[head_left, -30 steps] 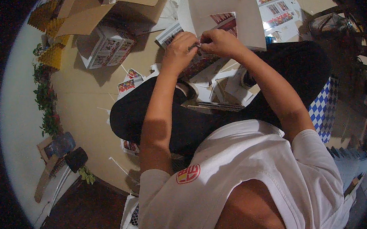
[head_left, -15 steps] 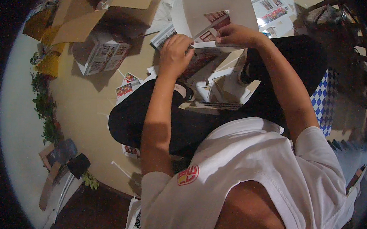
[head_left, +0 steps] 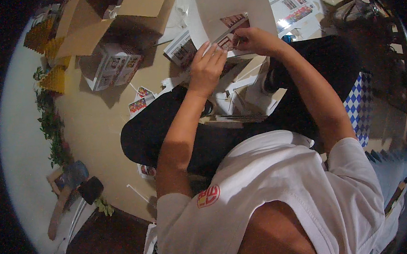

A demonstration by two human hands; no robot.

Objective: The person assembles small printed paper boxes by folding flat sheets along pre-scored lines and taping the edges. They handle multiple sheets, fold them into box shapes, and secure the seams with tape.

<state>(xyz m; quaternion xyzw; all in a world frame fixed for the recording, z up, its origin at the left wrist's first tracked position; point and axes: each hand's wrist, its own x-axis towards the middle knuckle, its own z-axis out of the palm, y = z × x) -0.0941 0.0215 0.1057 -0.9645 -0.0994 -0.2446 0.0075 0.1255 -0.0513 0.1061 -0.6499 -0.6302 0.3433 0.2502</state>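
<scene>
A white open-topped cardboard box stands in front of me at the top centre, its inner walls blank. Reddish printed card shows at its bottom. My left hand lies on the box's near edge, fingers stretched out and close together, pointing up and right. My right hand is just to its right at the same near side, fingers bent in a pinch over the printed card. What those fingertips hold is too small to make out.
At the upper left sits a large open brown carton. Below it lies a white box with printed pictures. Printed sheets spread at the upper right. White card scraps lie between my legs; a blue-and-white checked piece is at right.
My left hand has slid right along the box's near edge, its fingers going from bent to stretched flat. My right hand has shifted slightly left and up, still pinched.
</scene>
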